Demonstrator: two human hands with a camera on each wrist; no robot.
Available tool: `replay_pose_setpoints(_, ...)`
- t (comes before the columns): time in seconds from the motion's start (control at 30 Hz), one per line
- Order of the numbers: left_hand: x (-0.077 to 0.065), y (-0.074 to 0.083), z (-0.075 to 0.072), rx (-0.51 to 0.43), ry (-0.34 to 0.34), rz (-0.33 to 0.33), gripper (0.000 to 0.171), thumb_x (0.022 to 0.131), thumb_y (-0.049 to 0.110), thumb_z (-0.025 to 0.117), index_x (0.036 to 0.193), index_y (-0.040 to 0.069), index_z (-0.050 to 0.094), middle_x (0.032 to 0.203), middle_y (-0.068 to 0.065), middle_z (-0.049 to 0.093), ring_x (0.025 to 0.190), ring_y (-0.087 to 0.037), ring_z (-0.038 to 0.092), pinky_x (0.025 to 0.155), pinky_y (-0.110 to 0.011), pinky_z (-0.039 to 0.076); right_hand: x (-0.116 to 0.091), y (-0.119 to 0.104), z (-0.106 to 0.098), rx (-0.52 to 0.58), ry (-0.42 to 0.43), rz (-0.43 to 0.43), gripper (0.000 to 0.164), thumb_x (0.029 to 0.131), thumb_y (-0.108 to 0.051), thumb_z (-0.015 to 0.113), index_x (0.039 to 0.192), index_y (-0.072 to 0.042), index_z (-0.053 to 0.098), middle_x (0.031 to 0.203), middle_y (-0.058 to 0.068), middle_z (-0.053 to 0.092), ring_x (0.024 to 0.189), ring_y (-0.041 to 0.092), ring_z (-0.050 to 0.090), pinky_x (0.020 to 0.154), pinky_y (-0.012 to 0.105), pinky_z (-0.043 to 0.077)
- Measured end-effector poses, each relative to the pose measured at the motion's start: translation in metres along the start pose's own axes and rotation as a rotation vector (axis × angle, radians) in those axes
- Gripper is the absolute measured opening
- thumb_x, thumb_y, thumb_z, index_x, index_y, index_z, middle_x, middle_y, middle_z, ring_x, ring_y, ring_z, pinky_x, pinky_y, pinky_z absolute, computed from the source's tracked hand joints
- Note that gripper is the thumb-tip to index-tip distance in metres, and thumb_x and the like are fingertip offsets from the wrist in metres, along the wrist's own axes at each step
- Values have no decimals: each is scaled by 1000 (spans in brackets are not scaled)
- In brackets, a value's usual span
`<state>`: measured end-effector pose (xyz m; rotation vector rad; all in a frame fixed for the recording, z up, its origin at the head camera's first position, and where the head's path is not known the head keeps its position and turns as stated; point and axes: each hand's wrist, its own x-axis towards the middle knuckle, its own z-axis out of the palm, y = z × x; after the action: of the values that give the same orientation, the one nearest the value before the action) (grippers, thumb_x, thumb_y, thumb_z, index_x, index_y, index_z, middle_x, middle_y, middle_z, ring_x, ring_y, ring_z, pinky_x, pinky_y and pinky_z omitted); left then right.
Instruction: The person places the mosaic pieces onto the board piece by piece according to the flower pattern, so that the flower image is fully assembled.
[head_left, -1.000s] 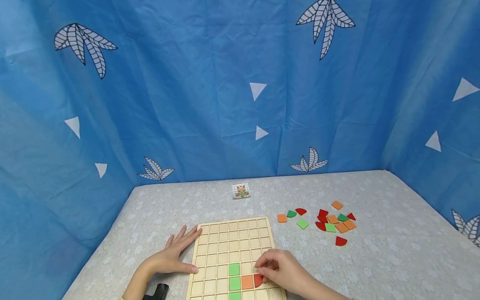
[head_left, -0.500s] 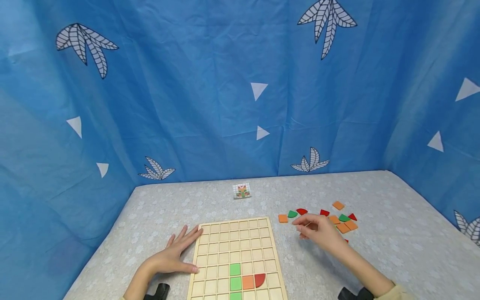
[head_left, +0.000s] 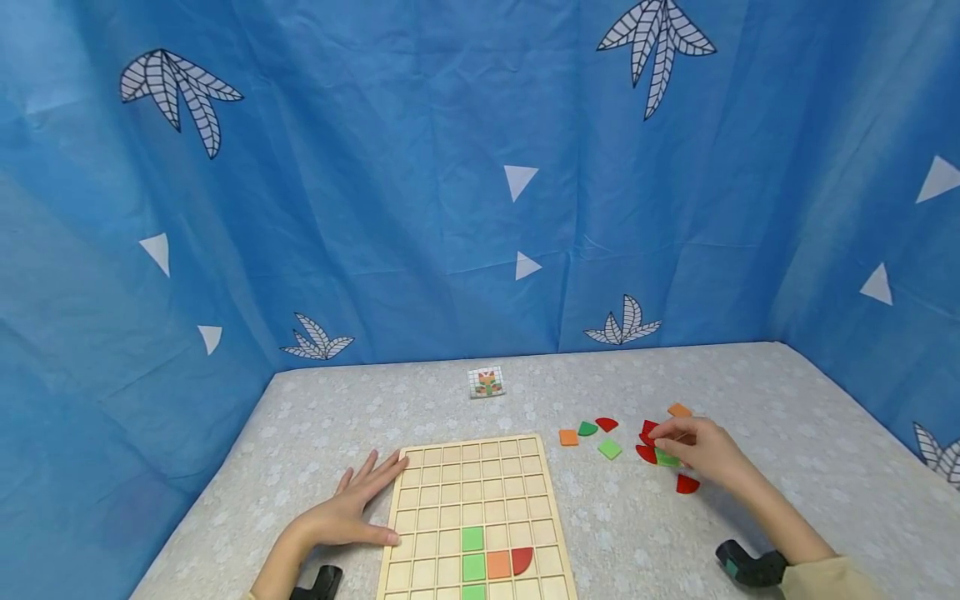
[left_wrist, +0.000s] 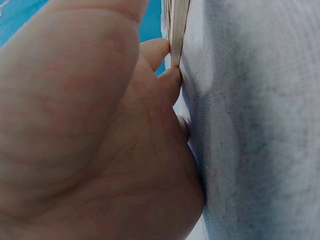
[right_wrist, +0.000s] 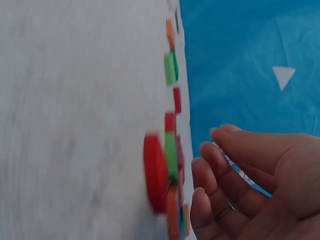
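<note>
A pale wooden grid board (head_left: 429, 521) lies at the front of the table in the head view. My left hand (head_left: 347, 515) rests along its left edge, fingers spread and nearly straight; the left wrist view has fingertips (left_wrist: 171, 80) against the board's side. Set in its cells are several green square tiles (head_left: 473, 567), an orange square tile (head_left: 498, 565) and a red quarter-circle tile (head_left: 522, 561). Over the loose tiles at right hovers my right hand (head_left: 701, 450), fingers loosely bent, nothing between them in the right wrist view. Just under its fingertips are a green square tile (head_left: 666, 457) and red tiles (head_left: 646, 453).
Left of the right hand lie an orange square (head_left: 569, 437), a green quarter-circle (head_left: 587, 428), a red one (head_left: 607, 424) and a green square (head_left: 610, 449). Another red quarter-circle (head_left: 687, 484) lies nearer. A small pattern card (head_left: 486, 382) sits at the back, before a blue curtain (head_left: 420, 208).
My right hand has left the red quarter-circle tile in a board cell and moved right and away to the loose tiles. My left hand has stayed at the board's edge.
</note>
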<state>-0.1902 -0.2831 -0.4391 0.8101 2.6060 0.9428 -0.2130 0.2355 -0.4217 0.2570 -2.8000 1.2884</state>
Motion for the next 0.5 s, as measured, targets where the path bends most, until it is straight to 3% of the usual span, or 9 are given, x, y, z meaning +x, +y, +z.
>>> replay_pose_setpoints(0.33, 1, -2, 0, 1, -3, -6, 98, 76, 39, 77, 149, 5, 21, 153, -19, 10, 134, -47, -10, 96, -68, -11, 2, 23, -9, -78, 46, 1, 12, 85, -5, 68, 95, 0, 71, 91, 9, 66, 80, 24, 57, 60, 26, 49)
replay_pose_setpoints(0.5, 2, -3, 1, 7, -2, -4, 98, 76, 38, 77, 150, 6, 21, 153, -19, 9, 134, -47, -10, 96, -68, -11, 1, 26, -13, -42, 5, -2, 13, 85, -2, 67, 97, 1, 71, 94, 11, 66, 72, 19, 54, 55, 25, 47)
